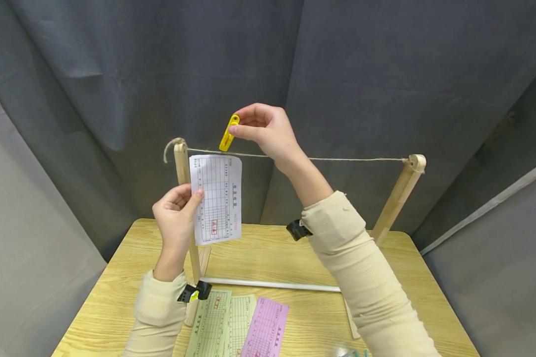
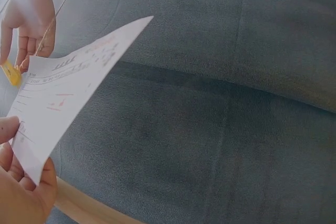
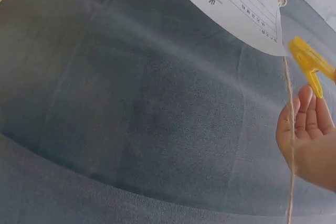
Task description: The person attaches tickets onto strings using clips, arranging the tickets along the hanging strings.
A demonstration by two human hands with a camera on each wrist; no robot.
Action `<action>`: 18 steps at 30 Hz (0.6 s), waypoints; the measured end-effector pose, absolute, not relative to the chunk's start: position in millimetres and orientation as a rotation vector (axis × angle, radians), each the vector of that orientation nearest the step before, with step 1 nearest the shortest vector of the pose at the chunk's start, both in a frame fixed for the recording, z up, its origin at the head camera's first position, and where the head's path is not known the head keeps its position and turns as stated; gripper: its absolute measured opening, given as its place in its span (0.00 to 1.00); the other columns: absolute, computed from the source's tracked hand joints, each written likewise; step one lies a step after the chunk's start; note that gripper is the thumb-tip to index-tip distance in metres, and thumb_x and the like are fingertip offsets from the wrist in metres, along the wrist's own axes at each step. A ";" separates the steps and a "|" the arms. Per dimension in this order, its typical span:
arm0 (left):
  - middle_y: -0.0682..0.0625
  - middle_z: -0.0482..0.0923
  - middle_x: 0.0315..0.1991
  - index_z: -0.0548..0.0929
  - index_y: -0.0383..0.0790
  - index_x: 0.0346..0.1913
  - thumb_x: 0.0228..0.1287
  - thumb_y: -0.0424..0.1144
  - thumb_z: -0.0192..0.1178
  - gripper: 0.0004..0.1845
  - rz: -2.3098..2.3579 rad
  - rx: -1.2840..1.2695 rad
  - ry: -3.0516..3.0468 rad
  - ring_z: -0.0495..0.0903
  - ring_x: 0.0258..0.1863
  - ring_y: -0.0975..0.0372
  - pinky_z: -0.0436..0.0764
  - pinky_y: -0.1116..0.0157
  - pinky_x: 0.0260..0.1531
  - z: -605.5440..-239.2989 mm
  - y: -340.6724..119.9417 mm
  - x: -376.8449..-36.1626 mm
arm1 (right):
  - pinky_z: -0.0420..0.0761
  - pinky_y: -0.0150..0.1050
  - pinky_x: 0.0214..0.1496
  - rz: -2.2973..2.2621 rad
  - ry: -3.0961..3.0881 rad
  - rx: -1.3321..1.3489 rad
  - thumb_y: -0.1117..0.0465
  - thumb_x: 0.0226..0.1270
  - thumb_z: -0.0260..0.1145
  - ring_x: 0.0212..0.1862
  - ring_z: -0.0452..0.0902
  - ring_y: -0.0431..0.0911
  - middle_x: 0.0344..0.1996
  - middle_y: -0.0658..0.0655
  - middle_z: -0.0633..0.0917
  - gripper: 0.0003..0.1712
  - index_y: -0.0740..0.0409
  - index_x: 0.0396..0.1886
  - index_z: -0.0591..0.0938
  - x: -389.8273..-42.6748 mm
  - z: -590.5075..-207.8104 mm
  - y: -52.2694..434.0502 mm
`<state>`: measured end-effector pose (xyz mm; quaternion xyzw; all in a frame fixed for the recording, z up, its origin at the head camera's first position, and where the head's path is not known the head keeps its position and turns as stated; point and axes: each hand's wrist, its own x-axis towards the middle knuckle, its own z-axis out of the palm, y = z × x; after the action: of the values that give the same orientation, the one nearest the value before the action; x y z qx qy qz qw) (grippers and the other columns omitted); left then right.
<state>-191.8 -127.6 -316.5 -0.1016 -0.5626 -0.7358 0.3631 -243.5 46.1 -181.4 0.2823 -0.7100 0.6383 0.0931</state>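
My left hand (image 1: 176,213) pinches a white printed receipt slip (image 1: 219,198) by its left side, thumb in front and fingers behind. The slip hangs upright beside the left wooden post, its top edge right at the twine (image 1: 362,159). Above the twine, my right hand (image 1: 268,131) pinches a yellow clothespin (image 1: 229,134) between thumb and fingers, its tip pointing down toward the slip's top edge. In the right wrist view the clothespin (image 3: 310,59) is close to the slip's corner (image 3: 262,35), with the twine running past. The left wrist view shows the slip (image 2: 63,93) bent slightly.
Two wooden posts (image 1: 182,168) carry the twine, and a white rod (image 1: 272,283) joins them low down. On the wooden table (image 1: 111,302) lie green slips (image 1: 212,317) and a purple slip (image 1: 268,325). A grey curtain (image 1: 362,74) hangs behind.
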 end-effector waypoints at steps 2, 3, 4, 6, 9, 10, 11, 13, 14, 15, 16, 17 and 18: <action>0.54 0.80 0.22 0.77 0.18 0.29 0.49 0.20 0.62 0.05 -1.895 -0.266 -1.441 0.76 0.20 0.67 0.74 0.74 0.21 -316.9 -128.0 -192.0 | 0.75 0.37 0.43 1.886 -2.112 0.813 0.71 0.53 0.67 0.35 0.78 0.48 0.30 0.57 0.83 0.09 0.69 0.35 0.80 -244.3 -179.7 43.9; 0.53 0.80 0.22 0.78 0.19 0.29 0.49 0.20 0.62 0.05 -1.896 -0.268 -1.436 0.76 0.20 0.67 0.74 0.74 0.21 -317.0 -128.2 -192.1 | 0.75 0.37 0.43 1.884 -2.115 0.793 0.71 0.53 0.67 0.35 0.78 0.48 0.29 0.57 0.83 0.08 0.69 0.34 0.81 -244.5 -178.7 42.8; 0.53 0.80 0.22 0.78 0.19 0.29 0.49 0.20 0.62 0.04 -1.897 -0.270 -1.432 0.76 0.20 0.67 0.74 0.74 0.21 -317.1 -128.4 -192.2 | 0.74 0.37 0.42 1.881 -2.120 0.773 0.71 0.53 0.67 0.35 0.77 0.48 0.29 0.56 0.83 0.07 0.69 0.33 0.81 -244.7 -177.8 41.8; 0.53 0.80 0.22 0.79 0.20 0.29 0.49 0.20 0.62 0.04 -1.898 -0.274 -1.428 0.76 0.20 0.66 0.74 0.74 0.21 -317.0 -128.7 -192.3 | 0.73 0.36 0.42 1.884 -2.123 0.735 0.71 0.52 0.67 0.36 0.75 0.48 0.28 0.56 0.82 0.06 0.69 0.31 0.81 -245.1 -176.0 39.7; 0.53 0.81 0.22 0.78 0.20 0.29 0.49 0.20 0.62 0.04 -1.899 -0.276 -1.428 0.76 0.20 0.66 0.74 0.74 0.21 -316.5 -129.0 -192.2 | 0.71 0.36 0.41 1.888 -2.114 0.694 0.71 0.52 0.68 0.37 0.73 0.47 0.28 0.56 0.82 0.02 0.66 0.27 0.82 -246.4 -174.7 37.2; 0.53 0.81 0.22 0.78 0.19 0.29 0.49 0.20 0.62 0.05 -1.898 -0.276 -1.430 0.76 0.20 0.66 0.74 0.74 0.21 -316.4 -129.1 -192.0 | 0.70 0.36 0.40 1.894 -2.108 0.684 0.71 0.51 0.68 0.37 0.72 0.46 0.27 0.56 0.82 0.02 0.64 0.25 0.82 -246.9 -174.7 36.4; 0.53 0.80 0.22 0.78 0.19 0.30 0.49 0.20 0.62 0.05 -1.897 -0.275 -1.433 0.76 0.20 0.66 0.74 0.74 0.21 -316.3 -129.1 -191.9 | 0.70 0.36 0.40 1.904 -2.099 0.676 0.71 0.51 0.69 0.37 0.72 0.46 0.27 0.56 0.83 0.03 0.62 0.22 0.82 -247.1 -174.7 35.7; 0.53 0.80 0.22 0.78 0.18 0.30 0.50 0.21 0.62 0.06 -1.893 -0.272 -1.439 0.76 0.20 0.66 0.74 0.74 0.21 -316.2 -129.3 -191.8 | 0.70 0.36 0.39 1.921 -2.088 0.666 0.72 0.50 0.69 0.36 0.72 0.46 0.26 0.56 0.83 0.07 0.58 0.19 0.83 -247.8 -175.0 34.4; 0.53 0.80 0.23 0.77 0.17 0.30 0.50 0.21 0.62 0.06 -1.892 -0.271 -1.441 0.76 0.20 0.66 0.74 0.74 0.22 -316.2 -129.3 -191.7 | 0.70 0.36 0.38 1.930 -2.081 0.665 0.72 0.49 0.69 0.35 0.72 0.46 0.25 0.56 0.83 0.09 0.56 0.17 0.82 -248.2 -175.2 33.6; 0.53 0.80 0.23 0.77 0.17 0.30 0.50 0.21 0.62 0.06 -1.891 -0.270 -1.442 0.76 0.20 0.66 0.74 0.74 0.22 -316.3 -129.4 -191.7 | 0.70 0.35 0.38 1.933 -2.082 0.663 0.73 0.49 0.69 0.35 0.72 0.46 0.25 0.56 0.83 0.10 0.56 0.16 0.82 -248.4 -175.3 32.8; 0.53 0.80 0.23 0.77 0.17 0.30 0.50 0.21 0.62 0.07 -1.890 -0.269 -1.444 0.76 0.21 0.66 0.75 0.74 0.22 -316.4 -129.4 -191.6 | 0.71 0.35 0.37 1.939 -2.082 0.662 0.73 0.49 0.69 0.34 0.73 0.46 0.24 0.56 0.83 0.11 0.55 0.15 0.82 -248.7 -175.4 32.0; 0.53 0.80 0.23 0.77 0.17 0.30 0.50 0.21 0.62 0.07 -1.889 -0.267 -1.445 0.76 0.21 0.66 0.75 0.74 0.22 -316.5 -129.5 -191.6 | 0.72 0.35 0.37 1.942 -2.086 0.665 0.73 0.49 0.69 0.33 0.73 0.46 0.24 0.56 0.83 0.11 0.55 0.15 0.82 -249.1 -175.5 31.2; 0.53 0.80 0.23 0.77 0.17 0.30 0.50 0.21 0.62 0.07 -1.890 -0.267 -1.446 0.76 0.21 0.66 0.75 0.74 0.22 -316.6 -129.6 -191.5 | 0.73 0.36 0.36 1.944 -2.089 0.666 0.74 0.48 0.69 0.32 0.74 0.46 0.23 0.56 0.83 0.11 0.55 0.15 0.83 -249.7 -175.5 30.2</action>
<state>-191.5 -129.6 -316.6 -0.1038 -0.5621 -0.7349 0.3649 -249.7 30.2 -175.5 0.2261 -0.7090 0.6596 0.1055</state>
